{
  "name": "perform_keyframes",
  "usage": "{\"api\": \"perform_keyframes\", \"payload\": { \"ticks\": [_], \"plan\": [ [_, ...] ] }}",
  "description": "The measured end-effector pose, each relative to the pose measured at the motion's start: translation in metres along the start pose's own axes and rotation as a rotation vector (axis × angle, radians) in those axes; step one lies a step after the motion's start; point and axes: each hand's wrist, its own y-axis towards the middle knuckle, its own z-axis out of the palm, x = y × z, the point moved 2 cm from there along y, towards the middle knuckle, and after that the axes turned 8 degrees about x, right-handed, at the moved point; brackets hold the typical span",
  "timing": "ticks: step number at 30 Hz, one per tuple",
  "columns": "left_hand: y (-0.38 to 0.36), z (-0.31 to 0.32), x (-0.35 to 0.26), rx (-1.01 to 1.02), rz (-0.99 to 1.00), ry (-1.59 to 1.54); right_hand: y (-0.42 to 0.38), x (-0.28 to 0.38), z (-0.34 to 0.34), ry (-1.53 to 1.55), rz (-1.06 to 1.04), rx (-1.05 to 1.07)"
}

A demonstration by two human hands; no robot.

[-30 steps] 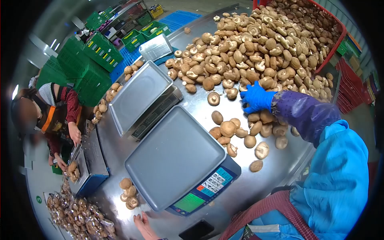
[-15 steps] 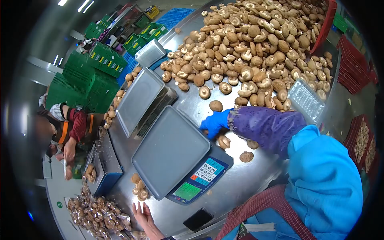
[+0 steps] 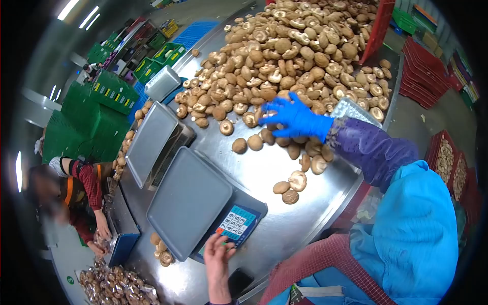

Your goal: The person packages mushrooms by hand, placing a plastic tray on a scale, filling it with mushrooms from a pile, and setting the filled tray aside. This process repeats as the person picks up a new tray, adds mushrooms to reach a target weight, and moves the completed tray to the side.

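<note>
My right hand (image 3: pixel 295 119), in a blue glove, is spread over the near edge of the mushroom pile (image 3: pixel 290 51). Its fingers are apart, with mushrooms under and around them. Bare and loosely curled, my left hand (image 3: pixel 218 254) is at the lower edge of the scale's keypad (image 3: pixel 237 223), its fingers apart and nothing in them. The scale's grey pan (image 3: pixel 189 201) is empty. Three loose mushrooms (image 3: pixel 291 197) lie to the right of the scale, and a few more (image 3: pixel 161 249) rest at its lower left.
A second scale (image 3: pixel 152 142) stands farther left. Clear plastic trays (image 3: pixel 162 83) sit behind it, others (image 3: pixel 356 112) by my right wrist. A dark phone (image 3: pixel 239 282) lies near the table edge. At left, a co-worker (image 3: pixel 91 188) handles a bag above packed mushrooms (image 3: pixel 117 284). Green crates (image 3: pixel 81 119) are stacked behind.
My right hand has moved from beside the scale pan up to the pile and spread out. My left hand has come right, to the keypad. The view has shifted. The co-worker's hands are lower.
</note>
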Motion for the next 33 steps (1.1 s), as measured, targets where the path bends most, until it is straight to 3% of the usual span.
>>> {"api": "perform_keyframes", "payload": {
  "ticks": [5, 7, 10, 15, 17, 23, 30, 33],
  "plan": [
    [0.013, 0.05, 0.043, 0.229, -0.155, 0.047, -0.076, -0.062, -0.036, 0.482, 0.401, -0.266],
    [0.017, 0.063, 0.054, 0.288, -0.215, 0.058, -0.134, -0.062, -0.027, 0.416, 0.649, -0.182],
    [0.023, 0.078, 0.066, 0.354, -0.27, 0.074, -0.217, -0.057, 0.003, 0.129, 0.739, 0.077],
    [0.039, 0.092, 0.077, 0.322, -0.273, 0.043, -0.245, -0.041, 0.016, 0.076, 0.751, 0.177],
    [0.04, 0.1, 0.077, 0.337, -0.282, 0.007, -0.242, -0.035, 0.018, -0.028, 0.722, 0.085],
    [0.034, 0.108, 0.085, 0.386, -0.308, -0.001, -0.235, -0.034, 0.033, -0.185, 0.723, 0.087],
    [0.029, 0.092, 0.096, 0.345, -0.322, -0.042, -0.228, -0.041, 0.026, -0.166, 0.73, 0.183],
    [0.025, 0.088, 0.097, 0.348, -0.329, -0.051, -0.216, -0.031, -0.007, -0.094, 0.753, 0.033]
  ]
}}
